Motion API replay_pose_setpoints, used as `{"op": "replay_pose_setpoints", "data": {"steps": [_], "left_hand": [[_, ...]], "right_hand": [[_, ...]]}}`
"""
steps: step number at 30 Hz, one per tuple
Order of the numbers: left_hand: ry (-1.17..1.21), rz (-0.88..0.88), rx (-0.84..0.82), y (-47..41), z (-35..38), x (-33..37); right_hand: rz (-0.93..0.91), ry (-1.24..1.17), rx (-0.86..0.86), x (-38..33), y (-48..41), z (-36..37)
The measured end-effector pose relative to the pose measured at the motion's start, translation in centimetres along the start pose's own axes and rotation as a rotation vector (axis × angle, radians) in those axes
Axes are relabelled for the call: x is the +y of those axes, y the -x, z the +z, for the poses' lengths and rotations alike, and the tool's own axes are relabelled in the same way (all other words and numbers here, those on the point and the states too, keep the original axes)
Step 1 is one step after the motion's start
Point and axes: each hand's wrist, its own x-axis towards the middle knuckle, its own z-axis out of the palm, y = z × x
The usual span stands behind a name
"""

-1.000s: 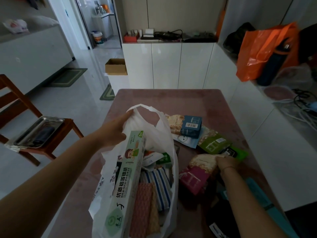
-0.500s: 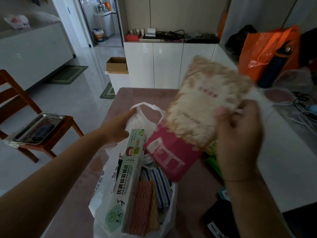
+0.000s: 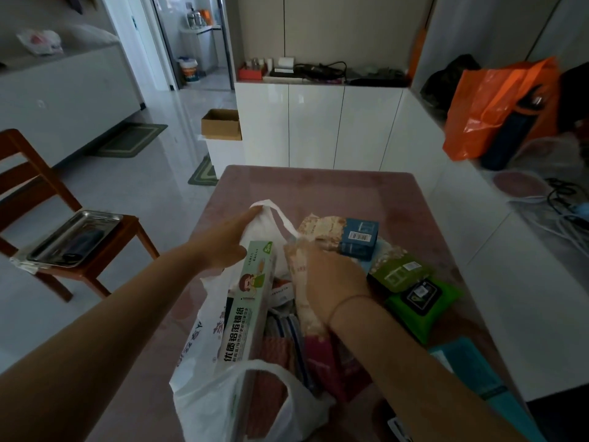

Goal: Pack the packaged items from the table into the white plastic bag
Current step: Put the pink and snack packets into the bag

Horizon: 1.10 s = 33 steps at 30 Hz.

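The white plastic bag [image 3: 207, 397] stands open on the pink table [image 3: 318, 193]. My left hand [image 3: 223, 244] grips its far handle and holds the mouth up. A long green foil box [image 3: 248, 314] sticks out of the bag, beside striped and orange cloths. My right hand [image 3: 331, 275] is shut on a beige and pink pouch [image 3: 302, 301], whose lower end is inside the bag. On the table to the right lie a blue box [image 3: 360, 237] on a beige pouch, a green pouch [image 3: 398, 272] and a green wipes pack [image 3: 424, 298].
A teal flat pack [image 3: 471, 368] lies at the table's near right edge. White cabinets [image 3: 318, 122] stand beyond the table, with an orange bag [image 3: 497, 103] on the right counter. A wooden chair with a metal tray [image 3: 73, 237] is on the left.
My right hand picked the beige and pink pouch off the table, lifted it high, and has now brought it down into the bag's mouth. My left hand kept hold of the handle.
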Motion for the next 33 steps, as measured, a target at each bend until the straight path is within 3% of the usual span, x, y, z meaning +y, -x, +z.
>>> {"op": "replay_pose_setpoints", "data": {"steps": [5, 8, 10, 14, 15, 18, 19, 20, 23, 24, 28, 33], "left_hand": [[-0.032, 0.04, -0.01, -0.3, 0.5, 0.0], [-0.001, 0.06, -0.029, -0.3, 0.5, 0.4], [-0.001, 0.077, -0.033, -0.3, 0.5, 0.6], [0.013, 0.071, -0.005, -0.4, 0.8, 0.8], [0.03, 0.065, 0.004, -0.6, 0.8, 0.7], [0.097, 0.03, 0.004, -0.6, 0.7, 0.5], [0.126, 0.021, 0.003, -0.6, 0.6, 0.4], [0.156, 0.015, 0.008, -0.5, 0.6, 0.4], [0.13, 0.026, 0.075, -0.5, 0.4, 0.6], [0.061, 0.04, 0.112, -0.4, 0.4, 0.8], [-0.225, 0.019, 0.161, -0.1, 1.2, 0.8], [-0.28, -0.054, 0.084, 0.1, 2.1, 0.6]], "right_hand": [[0.092, -0.168, -0.126, -1.3, -3.0, 4.3], [0.215, -0.472, 0.048, -1.3, -4.5, 3.5], [0.302, -0.633, 0.077, -1.0, -5.2, 2.6], [0.214, -0.693, -0.188, 0.1, -4.7, 3.1], [0.169, -0.689, -0.134, 0.7, -4.2, 3.4], [0.166, -0.604, 0.256, 4.1, -1.1, 4.4], [0.193, -0.546, 0.279, 5.3, 0.3, 5.1], [0.236, -0.513, 0.166, 6.5, 1.7, 6.1], [0.346, -0.596, -0.426, 8.4, 5.1, 9.9], [0.337, -0.612, -0.508, 8.5, 5.8, 10.7], [0.376, -0.569, -0.479, 9.4, 6.3, 11.7], [0.484, -0.755, -0.47, 10.1, 4.7, 12.0]]}}
